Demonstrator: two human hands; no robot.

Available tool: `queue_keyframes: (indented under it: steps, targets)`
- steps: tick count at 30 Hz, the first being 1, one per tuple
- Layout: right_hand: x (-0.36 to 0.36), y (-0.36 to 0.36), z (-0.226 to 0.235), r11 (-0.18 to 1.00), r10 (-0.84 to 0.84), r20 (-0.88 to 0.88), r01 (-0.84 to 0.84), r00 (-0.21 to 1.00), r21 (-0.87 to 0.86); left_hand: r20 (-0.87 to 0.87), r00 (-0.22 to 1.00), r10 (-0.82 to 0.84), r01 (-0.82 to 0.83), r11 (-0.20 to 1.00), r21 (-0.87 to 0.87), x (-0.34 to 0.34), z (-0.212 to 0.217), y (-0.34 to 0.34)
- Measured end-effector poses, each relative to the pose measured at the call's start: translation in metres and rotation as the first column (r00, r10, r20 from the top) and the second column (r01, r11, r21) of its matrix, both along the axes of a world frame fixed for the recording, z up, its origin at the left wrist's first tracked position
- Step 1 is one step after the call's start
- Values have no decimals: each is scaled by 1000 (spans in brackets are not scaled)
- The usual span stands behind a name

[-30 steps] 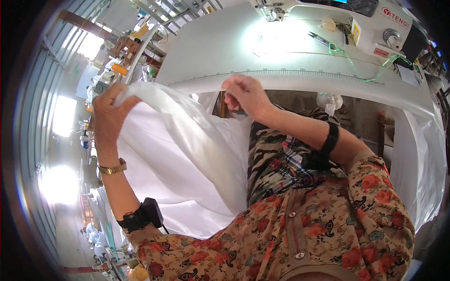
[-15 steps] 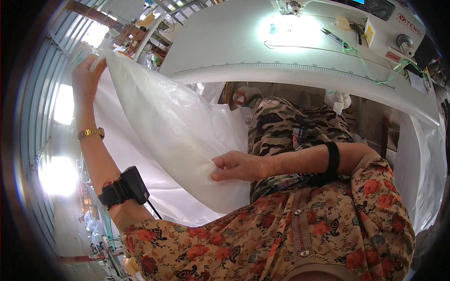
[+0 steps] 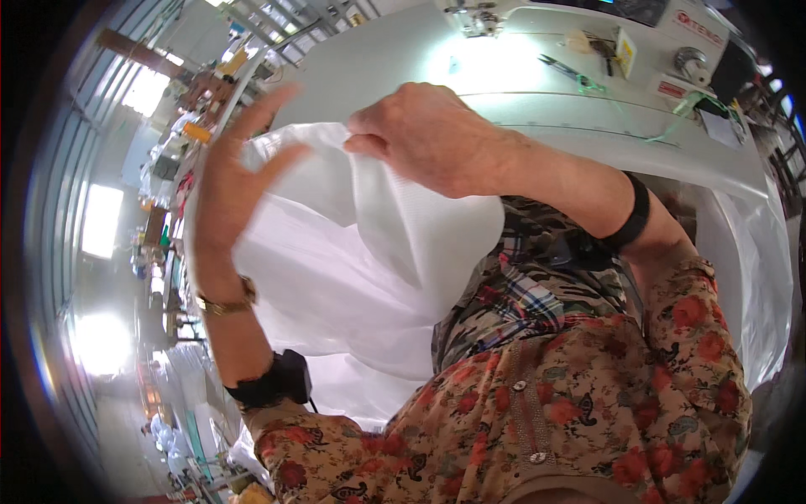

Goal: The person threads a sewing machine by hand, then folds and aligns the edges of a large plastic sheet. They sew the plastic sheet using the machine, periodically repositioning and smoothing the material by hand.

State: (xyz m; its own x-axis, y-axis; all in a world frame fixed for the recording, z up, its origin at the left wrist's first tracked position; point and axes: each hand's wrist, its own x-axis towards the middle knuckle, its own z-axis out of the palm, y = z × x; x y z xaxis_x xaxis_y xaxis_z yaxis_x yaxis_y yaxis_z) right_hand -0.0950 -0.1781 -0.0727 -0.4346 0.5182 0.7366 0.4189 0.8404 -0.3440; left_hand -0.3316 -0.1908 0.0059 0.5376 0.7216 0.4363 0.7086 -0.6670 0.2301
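Note:
A large sheet of thin white woven plastic (image 3: 319, 235) hangs over my lap and in front of the sewing table. Its top edge is pinched in my right hand (image 3: 428, 139), held just above the table's front edge. Close to that edge on the left is my left hand (image 3: 239, 176), fingers spread and thumb apart, blurred by motion. Nothing shows between its fingers. The lower part of the sheet falls in folds to the left of my legs.
Beyond the sheet lies the sewing table (image 3: 588, 147), with a lit sewing machine (image 3: 483, 18) at its back. Thread snips (image 3: 561, 69) with green thread (image 3: 625, 105) rest there. More white sheeting (image 3: 756, 260) drapes at the right.
My right hand has risen from my lap and gripped the sheet's top edge. My left hand has let go of the sheet, opened, and moved right and a little lower.

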Motion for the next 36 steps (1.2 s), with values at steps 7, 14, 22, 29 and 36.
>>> queue_keyframes:
  steps: [7, 14, 22, 29, 36]
  targets:
    - [40, -19, -18, 881, 39, -202, -129, 979, -456, -30, 994, 109, -111, 991, -71, 61, -29, 5]
    - [56, -62, -86, 589, 5, -392, -319, 920, -743, -83, 984, 155, -152, 987, 47, 42, -38, 38]
    - [73, -75, -93, 890, -164, 321, 280, 933, -359, -418, 886, -200, 245, 968, 56, 120, -58, -39]
    - [128, -111, -122, 873, -227, -21, 194, 974, -448, -180, 848, -498, 411, 833, -371, 167, -119, -39]
    - [329, -152, -195, 269, -941, 225, 962, 254, 38, 21, 900, -434, 412, 837, -360, 166, -145, -40]
